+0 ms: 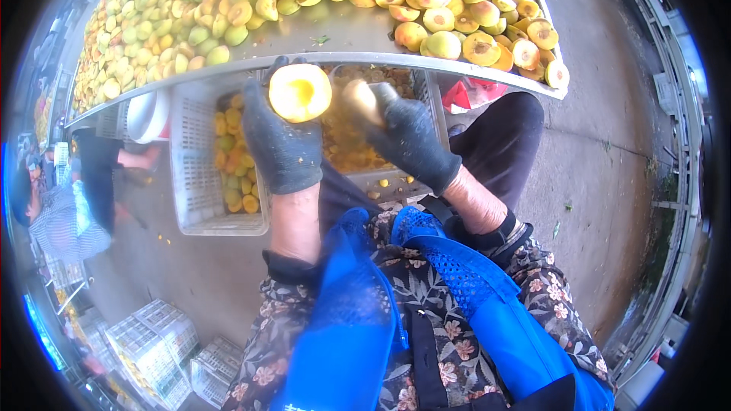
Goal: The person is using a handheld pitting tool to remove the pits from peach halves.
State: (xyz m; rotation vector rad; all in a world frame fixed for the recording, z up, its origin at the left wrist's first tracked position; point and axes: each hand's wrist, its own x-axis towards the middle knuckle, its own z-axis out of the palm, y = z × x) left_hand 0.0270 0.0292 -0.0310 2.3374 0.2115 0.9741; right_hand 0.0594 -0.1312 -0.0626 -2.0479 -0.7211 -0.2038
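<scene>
My left hand (285, 151), in a dark rubber-like glove, grips a yellow peach half (300, 91) with its cut face up and a hollow at its centre. My right hand (415, 137), gloved the same way, is closed just to the right of the fruit. A short tool with a pale, rounded, wood-coloured end (362, 102) pokes out of that hand, blurred by motion; its working end cannot be made out. Both hands are over the near edge of a metal table (324, 30) heaped with peach halves (457, 0), many with brown pits or pit marks showing.
Below the hands, a white plastic crate (209, 137) holds yellow peach halves (237, 175). Beside it, another container (354, 133) has wet yellow pieces. A red bag (472, 95) lies under the table. At left are a co-worker (72, 217) and stacked white crates (156, 342).
</scene>
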